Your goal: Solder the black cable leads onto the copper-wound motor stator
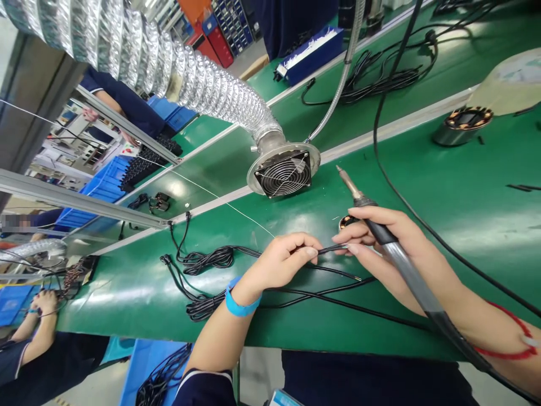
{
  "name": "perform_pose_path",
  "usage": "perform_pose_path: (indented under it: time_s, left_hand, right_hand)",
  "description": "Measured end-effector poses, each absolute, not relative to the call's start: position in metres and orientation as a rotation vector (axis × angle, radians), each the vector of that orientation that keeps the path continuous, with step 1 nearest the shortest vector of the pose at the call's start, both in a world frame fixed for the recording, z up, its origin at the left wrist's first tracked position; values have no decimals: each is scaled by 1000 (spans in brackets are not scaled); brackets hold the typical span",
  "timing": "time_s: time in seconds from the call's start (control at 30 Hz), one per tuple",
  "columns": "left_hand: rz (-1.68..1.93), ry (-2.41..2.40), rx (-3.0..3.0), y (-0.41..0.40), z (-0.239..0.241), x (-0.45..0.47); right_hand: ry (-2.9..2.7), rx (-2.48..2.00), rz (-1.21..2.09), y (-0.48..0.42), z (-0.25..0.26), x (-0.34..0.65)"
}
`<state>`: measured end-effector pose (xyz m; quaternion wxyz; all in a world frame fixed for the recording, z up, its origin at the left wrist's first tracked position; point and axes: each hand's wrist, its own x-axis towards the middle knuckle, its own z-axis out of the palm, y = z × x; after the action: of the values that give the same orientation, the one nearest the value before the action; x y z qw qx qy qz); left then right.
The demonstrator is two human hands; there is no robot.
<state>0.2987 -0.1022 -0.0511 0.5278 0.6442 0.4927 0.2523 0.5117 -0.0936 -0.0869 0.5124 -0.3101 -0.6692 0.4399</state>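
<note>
My left hand (284, 260), with a blue band on the wrist, pinches a thin black cable (327, 248) near its end. My right hand (380, 239) holds a soldering iron (382, 234) along the palm, tip pointing up and away, while its fingertips also touch the same cable end. A small round copper-wound part (344, 221) lies on the green mat just behind my right fingers. A thin strand of solder wire (228, 203) runs in from the left toward my left hand.
A fume fan (284, 172) on a silver flexible duct (177, 67) stands behind the hands. Coiled black cables (207, 260) lie at the left. A motor stator (462, 125) sits far right. Another person's hand (42, 304) works at the far left. Blue bins (105, 183) stand behind.
</note>
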Motion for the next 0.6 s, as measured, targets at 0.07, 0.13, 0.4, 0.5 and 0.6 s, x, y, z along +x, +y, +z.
perform_pose_path:
  time_s: [0.07,0.13,0.4,0.5,0.6]
  left_hand:
    - [616,1141,1481,-102,-51,297]
    - [619,1111,1419,-102,-50,296]
    - [768,1144,1236,-104,-58,305]
    - [971,1124,1017,-103,-65,313]
    - [997,1082,908,-102,-70,320]
  right_hand:
    - [-1580,-727,1085,-94,-85,508]
    - [-1577,-704,1108,-94,-84,506]
    - [-1666,-713,997,-87,-88,505]
    - [-1651,-744,1059,-85,-96,502]
    - [-1629,-802,1100,-86,-102,499]
